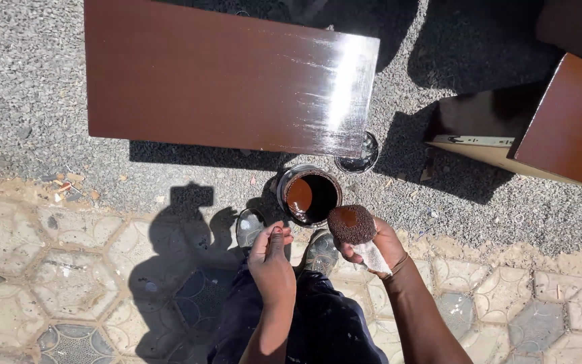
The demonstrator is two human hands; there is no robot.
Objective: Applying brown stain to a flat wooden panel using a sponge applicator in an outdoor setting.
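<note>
My right hand [380, 248] holds a round sponge [351, 224] soaked dark brown, wrapped below in a whitish cloth. It sits just right of an open tin [309, 195] of brown stain on the gravel. My left hand [271, 259] hovers beside it with fingers curled together and nothing in it. A glossy, wet-looking brown board [230, 74] lies raised above the ground beyond the tin. My two shoes [284, 239] stand below the tin.
A tin lid [360, 159] lies under the board's near right corner. A brown drawer-like box [540, 128] stands at the right. Gravel [28, 81] covers the far ground; patterned paving stones [69, 283] lie nearer, with my shadow across them.
</note>
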